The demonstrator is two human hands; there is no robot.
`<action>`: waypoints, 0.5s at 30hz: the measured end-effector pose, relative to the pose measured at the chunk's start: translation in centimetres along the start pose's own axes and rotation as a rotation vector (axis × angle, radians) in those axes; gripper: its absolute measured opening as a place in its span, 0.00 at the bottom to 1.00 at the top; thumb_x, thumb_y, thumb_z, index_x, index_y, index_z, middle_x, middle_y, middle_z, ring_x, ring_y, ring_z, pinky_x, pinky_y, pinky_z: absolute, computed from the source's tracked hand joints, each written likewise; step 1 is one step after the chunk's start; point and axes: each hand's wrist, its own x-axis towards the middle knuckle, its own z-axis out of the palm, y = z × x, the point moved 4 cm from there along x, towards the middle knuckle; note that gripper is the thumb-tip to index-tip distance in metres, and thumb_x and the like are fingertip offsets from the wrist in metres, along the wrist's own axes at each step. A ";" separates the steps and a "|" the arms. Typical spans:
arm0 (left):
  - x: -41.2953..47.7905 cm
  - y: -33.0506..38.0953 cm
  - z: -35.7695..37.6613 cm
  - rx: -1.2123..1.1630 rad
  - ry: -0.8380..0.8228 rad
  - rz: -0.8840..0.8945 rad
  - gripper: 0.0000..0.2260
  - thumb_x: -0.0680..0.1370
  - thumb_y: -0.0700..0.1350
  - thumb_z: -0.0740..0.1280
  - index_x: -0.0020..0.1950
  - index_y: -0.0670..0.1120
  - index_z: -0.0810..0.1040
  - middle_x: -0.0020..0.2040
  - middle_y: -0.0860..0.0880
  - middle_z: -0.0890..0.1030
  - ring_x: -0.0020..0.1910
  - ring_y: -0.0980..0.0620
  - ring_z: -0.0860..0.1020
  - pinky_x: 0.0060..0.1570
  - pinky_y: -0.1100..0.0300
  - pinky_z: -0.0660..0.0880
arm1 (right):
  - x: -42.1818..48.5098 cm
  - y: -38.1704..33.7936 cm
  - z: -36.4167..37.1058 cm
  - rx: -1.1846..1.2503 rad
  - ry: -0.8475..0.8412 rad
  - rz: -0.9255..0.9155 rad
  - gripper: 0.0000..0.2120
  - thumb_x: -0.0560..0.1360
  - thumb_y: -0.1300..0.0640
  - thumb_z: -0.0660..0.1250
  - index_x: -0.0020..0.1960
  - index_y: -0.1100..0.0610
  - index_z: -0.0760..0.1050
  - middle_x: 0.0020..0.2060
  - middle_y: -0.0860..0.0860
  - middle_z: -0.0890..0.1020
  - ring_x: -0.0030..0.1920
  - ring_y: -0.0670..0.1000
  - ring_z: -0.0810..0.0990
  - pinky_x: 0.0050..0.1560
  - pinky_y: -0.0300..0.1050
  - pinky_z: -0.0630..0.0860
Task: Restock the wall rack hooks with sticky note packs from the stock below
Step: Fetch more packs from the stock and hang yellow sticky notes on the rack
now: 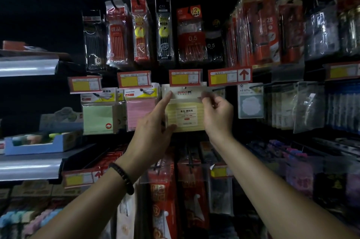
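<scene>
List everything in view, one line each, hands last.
yellow sticky note pack: one, yellow, centre, in both hands
pink sticky note pack: one, pink, to its left
green sticky note pack: one, green, further left
pen packs: several, red and black, upper row
price tags: several, red and yellow, above the hooks
blue tray: one, blue, left shelf
left hand: one, holds the yellow pack's left edge
right hand: one, pinches its top right

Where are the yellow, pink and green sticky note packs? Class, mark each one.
yellow pack [185, 116]: head view, on the white label on its front.
pink pack [136, 115]: head view, middle of the pink pad.
green pack [97, 119]: head view, middle of the green pad.
</scene>
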 end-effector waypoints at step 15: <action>1.5 1.0 -0.7 -0.044 -0.047 -0.032 0.41 0.80 0.40 0.74 0.86 0.54 0.53 0.49 0.61 0.76 0.50 0.58 0.82 0.42 0.65 0.82 | 1.2 -0.8 0.4 0.141 0.031 0.037 0.11 0.84 0.53 0.69 0.48 0.57 0.83 0.39 0.47 0.86 0.36 0.38 0.84 0.33 0.30 0.76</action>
